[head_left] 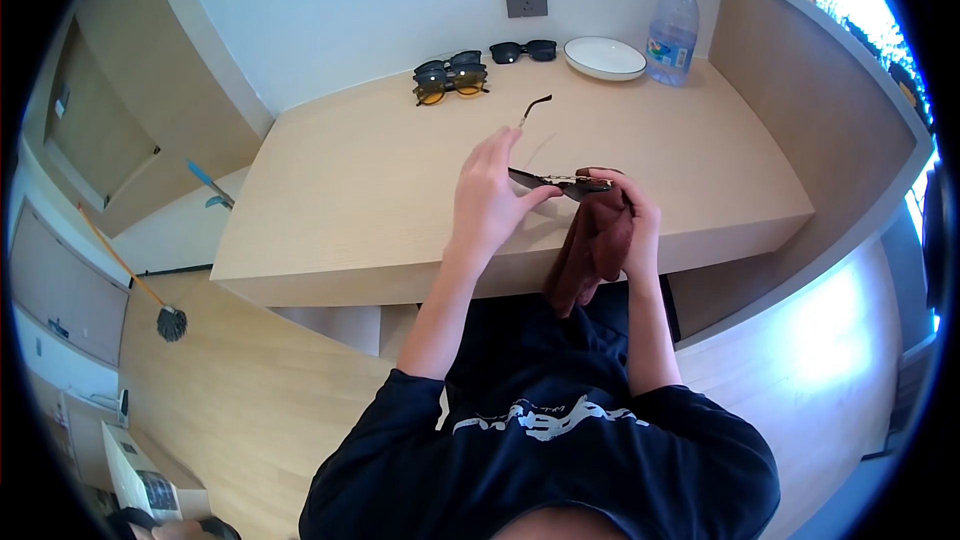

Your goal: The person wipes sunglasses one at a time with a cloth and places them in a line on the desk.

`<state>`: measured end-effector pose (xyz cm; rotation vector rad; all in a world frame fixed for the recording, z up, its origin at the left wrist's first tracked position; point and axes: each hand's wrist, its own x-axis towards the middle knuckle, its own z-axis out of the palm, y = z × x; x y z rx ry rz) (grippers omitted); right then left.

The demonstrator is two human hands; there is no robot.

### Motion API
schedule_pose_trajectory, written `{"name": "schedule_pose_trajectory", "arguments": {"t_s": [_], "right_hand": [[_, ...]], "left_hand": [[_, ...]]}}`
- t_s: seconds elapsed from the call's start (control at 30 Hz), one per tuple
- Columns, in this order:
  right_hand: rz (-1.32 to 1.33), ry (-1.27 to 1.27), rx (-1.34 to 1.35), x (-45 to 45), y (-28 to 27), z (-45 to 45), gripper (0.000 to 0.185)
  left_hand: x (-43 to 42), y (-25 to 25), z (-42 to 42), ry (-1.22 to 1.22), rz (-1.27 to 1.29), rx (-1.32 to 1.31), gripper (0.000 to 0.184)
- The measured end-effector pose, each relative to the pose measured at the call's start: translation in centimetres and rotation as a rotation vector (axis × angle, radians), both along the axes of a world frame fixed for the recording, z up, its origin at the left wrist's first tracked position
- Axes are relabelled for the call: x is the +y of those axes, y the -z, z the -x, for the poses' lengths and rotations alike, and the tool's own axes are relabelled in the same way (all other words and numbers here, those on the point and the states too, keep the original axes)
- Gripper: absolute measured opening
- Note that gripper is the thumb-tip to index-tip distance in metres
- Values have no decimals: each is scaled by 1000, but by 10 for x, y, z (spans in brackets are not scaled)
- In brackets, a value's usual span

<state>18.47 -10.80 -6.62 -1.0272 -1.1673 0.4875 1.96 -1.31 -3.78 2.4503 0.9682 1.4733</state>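
Note:
My left hand [490, 198] holds a pair of dark sunglasses [543, 180] by one side, its thumb near the lens and its fingers at a raised temple arm. A dark red cloth [592, 245] hangs from my right hand [640, 218], which pinches the other lens of the sunglasses through it. Both hands are above the front part of the wooden desk [350, 190]. Behind them on the desk lie stacked glasses, one pair with yellow lenses [450, 90], and a separate black pair [523, 51].
A white plate [605, 58] and a clear plastic bottle [672, 32] stand at the desk's back right. A curved wooden partition [820, 90] borders the right side. A mop [171, 324] is on the floor at the left.

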Motion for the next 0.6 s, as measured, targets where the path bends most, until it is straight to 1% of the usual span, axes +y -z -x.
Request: {"name": "schedule_pose_trajectory", "arguments": {"t_s": [0.03,0.1,0.13,0.2,0.23,0.27,0.3,0.33,0.37,0.4,0.43,0.47,0.5,0.53,0.6], "right_hand": [[-6,-28,-11,0,-1,-1,32],[-10,-56,-19,0,-2,-2,32],[0,-62,-41,0,-2,-3,32],[11,-64,-54,-2,-3,-1,32],[29,7,-121,-3,-6,1,32],[48,78,-188,-3,-6,2,33],[51,81,-183,-1,-4,2,33],[-18,79,27,4,0,0,31],[-88,76,236,8,3,-1,29],[-89,76,238,9,4,-4,29],[-129,77,409,8,5,-10,29],[-169,74,582,7,6,-16,31],[-171,71,582,7,6,-23,31],[-183,184,499,5,5,-30,30],[-208,409,326,2,4,-46,27]], "left_hand": [[2,0,0,1,1,3,70],[7,2,2,1,259,106,79],[8,2,2,2,259,109,79],[10,3,4,128,351,44,77],[8,1,4,129,354,50,77],[5,-3,4,151,409,37,72],[3,-5,4,172,465,22,67],[6,-4,4,175,466,27,67],[11,-3,5,208,447,27,59],[17,-3,7,239,428,27,53],[24,-4,9,237,427,31,53],[31,-7,12,190,417,127,45],[39,-11,12,146,405,218,38],[44,-15,12,145,404,216,38],[55,-23,8,145,415,401,33]]}}
